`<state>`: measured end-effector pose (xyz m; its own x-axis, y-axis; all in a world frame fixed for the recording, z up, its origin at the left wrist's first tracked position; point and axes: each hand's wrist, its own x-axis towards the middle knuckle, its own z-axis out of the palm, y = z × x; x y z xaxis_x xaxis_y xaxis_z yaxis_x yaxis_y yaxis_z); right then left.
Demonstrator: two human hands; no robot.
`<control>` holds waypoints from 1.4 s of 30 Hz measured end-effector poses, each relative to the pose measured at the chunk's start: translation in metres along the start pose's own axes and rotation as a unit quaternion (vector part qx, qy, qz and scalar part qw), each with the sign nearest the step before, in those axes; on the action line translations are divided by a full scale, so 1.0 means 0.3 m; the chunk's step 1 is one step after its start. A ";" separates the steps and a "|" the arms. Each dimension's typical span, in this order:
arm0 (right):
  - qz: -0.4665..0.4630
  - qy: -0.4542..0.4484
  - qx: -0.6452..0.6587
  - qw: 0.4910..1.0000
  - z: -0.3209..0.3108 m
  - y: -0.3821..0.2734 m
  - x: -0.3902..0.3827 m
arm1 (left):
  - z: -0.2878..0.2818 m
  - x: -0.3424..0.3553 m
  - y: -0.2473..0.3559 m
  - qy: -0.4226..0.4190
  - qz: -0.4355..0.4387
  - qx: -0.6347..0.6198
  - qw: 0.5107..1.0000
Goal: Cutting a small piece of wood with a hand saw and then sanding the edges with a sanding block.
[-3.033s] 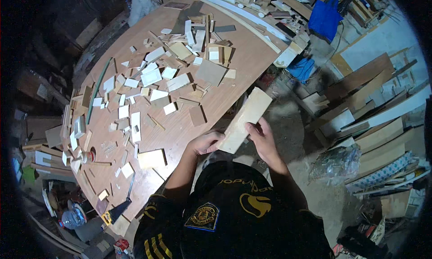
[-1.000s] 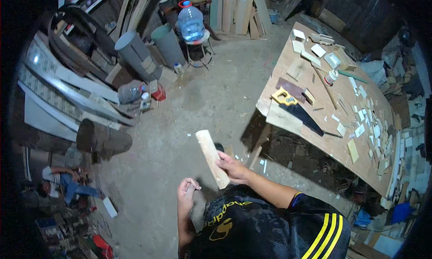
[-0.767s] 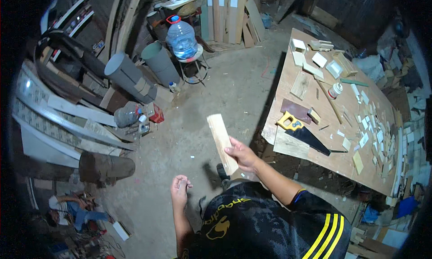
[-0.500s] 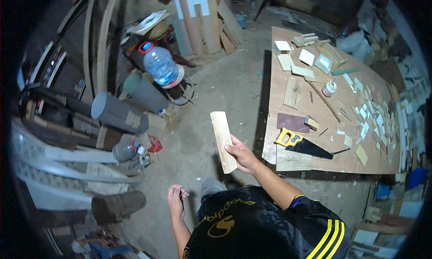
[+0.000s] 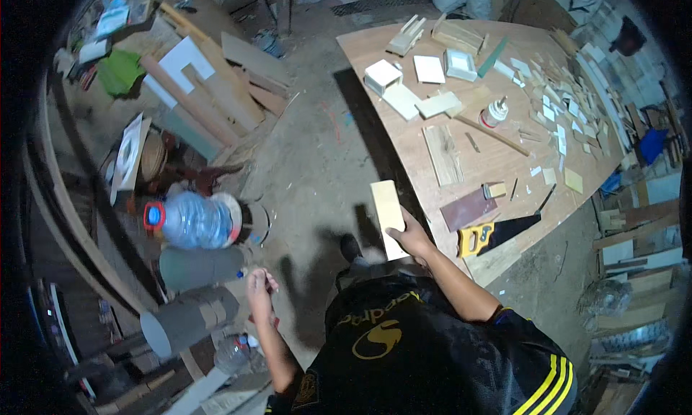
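My right hand (image 5: 411, 238) grips the lower part of a short, pale wooden board (image 5: 388, 212), thumb across its face. The board stands nearly upright in front of me, just left of the worktable (image 5: 393, 137). My left hand (image 5: 261, 292) hangs out to the left over the floor, fingers loosely curled in, and nothing shows in them. On the table's near edge lies a handsaw (image 5: 497, 233) with a yellow handle and black blade. Close by are a dark reddish sheet (image 5: 467, 212) and a small block (image 5: 494, 191).
Farther along the table are a grained plank (image 5: 442, 155), a glue bottle (image 5: 494, 113), white boxes (image 5: 460, 65) and many scattered offcuts. A big blue water bottle (image 5: 191, 220) and grey cylinders (image 5: 189, 321) stand at left. Boards (image 5: 205, 91) lean at the far left.
The view has swung right, and I am nearer the table. The board stays in my right hand and is now close to the table's left edge. My left hand remains curled.
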<state>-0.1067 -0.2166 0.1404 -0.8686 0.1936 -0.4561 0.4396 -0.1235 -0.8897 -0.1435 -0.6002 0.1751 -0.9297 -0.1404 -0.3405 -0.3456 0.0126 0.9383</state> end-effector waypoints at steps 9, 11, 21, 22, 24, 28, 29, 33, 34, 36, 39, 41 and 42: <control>-0.006 0.202 -0.042 0.979 -0.100 -0.062 0.407 | 0.493 0.708 0.423 -0.230 0.133 0.091 0.960; -0.001 0.230 -0.046 0.972 -0.145 -0.041 0.501 | 0.641 0.737 0.382 -0.302 0.118 0.069 0.944; -0.008 0.357 -0.142 0.923 -0.444 -0.002 0.906 | 0.830 0.855 0.333 -0.444 0.006 0.219 0.869; -0.011 0.353 -0.128 0.927 -0.459 -0.008 0.912 | 0.800 0.909 0.317 -0.404 -0.016 0.228 0.886; -0.009 0.350 -0.113 0.930 -0.500 -0.039 0.928 | 0.802 0.981 0.324 -0.365 -0.041 0.239 0.899; -0.015 0.407 -0.100 0.908 -0.587 -0.015 0.934 | 0.879 1.049 0.381 -0.261 -0.093 0.136 0.951; 0.003 0.409 -0.089 0.908 -0.613 -0.047 0.948 | 0.924 1.053 0.412 -0.230 -0.090 0.146 0.958; 0.025 0.453 -0.085 0.887 -0.640 -0.169 0.952 | 1.085 1.081 0.434 -0.272 -0.098 0.144 0.946; -0.005 0.419 -0.091 0.903 -0.633 -0.214 0.953 | 1.122 1.091 0.427 -0.294 -0.083 0.165 0.938; -0.091 0.357 -0.141 0.919 -0.607 -0.300 0.937 | 1.176 1.127 0.399 -0.329 -0.070 0.191 0.922; -0.175 0.311 -0.275 0.893 -0.540 -0.241 0.953 | 1.231 1.172 0.329 -0.364 -0.070 0.210 0.905; -0.149 0.291 -0.313 0.892 -0.497 -0.261 0.965 | 1.294 1.202 0.262 -0.374 -0.072 0.195 0.904; -0.127 0.279 -0.345 0.887 -0.477 -0.272 0.977 | 1.333 1.205 0.226 -0.386 -0.038 0.243 0.889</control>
<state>-0.3645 -0.0105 0.0763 -0.7962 0.6050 -0.0088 0.4486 0.5805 -0.6796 -0.5540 -0.2542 0.0915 -0.6473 0.5601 -0.5171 -0.2504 0.4844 0.8382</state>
